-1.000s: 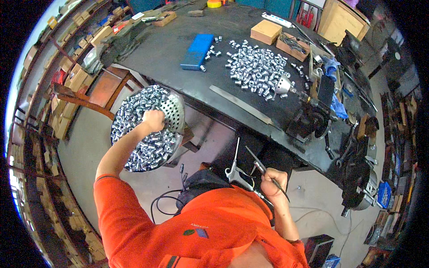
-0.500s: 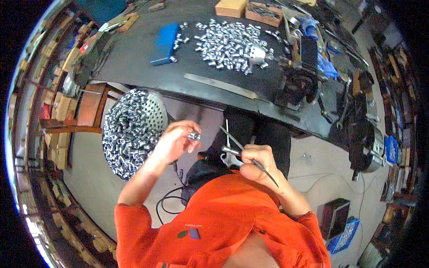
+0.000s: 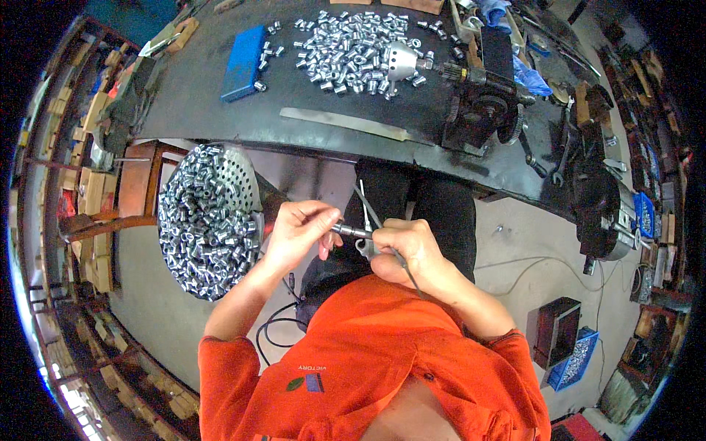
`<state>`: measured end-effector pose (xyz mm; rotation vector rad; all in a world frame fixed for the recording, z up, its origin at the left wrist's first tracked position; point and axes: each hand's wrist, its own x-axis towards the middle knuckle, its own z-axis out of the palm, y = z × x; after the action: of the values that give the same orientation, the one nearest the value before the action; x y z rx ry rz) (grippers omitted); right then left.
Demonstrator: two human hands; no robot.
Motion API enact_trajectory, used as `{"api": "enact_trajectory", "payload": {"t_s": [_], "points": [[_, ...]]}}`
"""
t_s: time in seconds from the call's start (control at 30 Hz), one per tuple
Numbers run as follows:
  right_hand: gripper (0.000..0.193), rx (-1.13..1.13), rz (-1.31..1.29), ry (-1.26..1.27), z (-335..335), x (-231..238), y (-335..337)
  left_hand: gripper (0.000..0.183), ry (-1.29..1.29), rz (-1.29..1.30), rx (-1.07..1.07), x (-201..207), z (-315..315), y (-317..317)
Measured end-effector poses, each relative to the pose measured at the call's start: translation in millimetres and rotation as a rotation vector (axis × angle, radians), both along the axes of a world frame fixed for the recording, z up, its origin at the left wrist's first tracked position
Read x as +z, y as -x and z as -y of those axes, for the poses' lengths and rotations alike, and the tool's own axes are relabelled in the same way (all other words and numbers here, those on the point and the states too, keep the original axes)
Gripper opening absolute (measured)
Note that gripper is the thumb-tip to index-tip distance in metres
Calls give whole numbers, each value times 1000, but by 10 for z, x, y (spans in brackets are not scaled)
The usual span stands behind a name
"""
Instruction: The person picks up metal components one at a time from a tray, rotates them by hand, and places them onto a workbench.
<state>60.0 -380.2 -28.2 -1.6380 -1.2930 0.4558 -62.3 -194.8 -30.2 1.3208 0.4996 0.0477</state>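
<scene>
While the left hand (image 3: 298,231) pinches a small metal sleeve (image 3: 344,230), the right hand (image 3: 407,246) grips pliers (image 3: 365,234) against it, both just right of the perforated bowl (image 3: 239,176) of sleeves.

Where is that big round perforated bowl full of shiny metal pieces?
In the head view, the perforated bowl sits at the person's left, below the dark workbench edge, beside the left hand.

Bright even light, sharp centre, warped edges

Blue box (image 3: 244,62), metal strip (image 3: 346,123), blk workbench (image 3: 213,110)
</scene>
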Motion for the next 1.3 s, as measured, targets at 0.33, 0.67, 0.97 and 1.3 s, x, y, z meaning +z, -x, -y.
{"api": "enact_trajectory", "payload": {"t_s": [0.33,0.67,0.97,1.3], "points": [[15,-101,27,-24,17,-73,43,20,-135,170,-160,73,94,-77],[14,-142,142,22,17,-204,72,17,-227,24,-234,-14,110,-95],[25,-82,-306,76,290,-100,-157,20,-743,181,-134,53,-243,-162],[32,174,-197,-171,269,218,-20,23,-1365,242,-172,-67,-244,-194]]}}
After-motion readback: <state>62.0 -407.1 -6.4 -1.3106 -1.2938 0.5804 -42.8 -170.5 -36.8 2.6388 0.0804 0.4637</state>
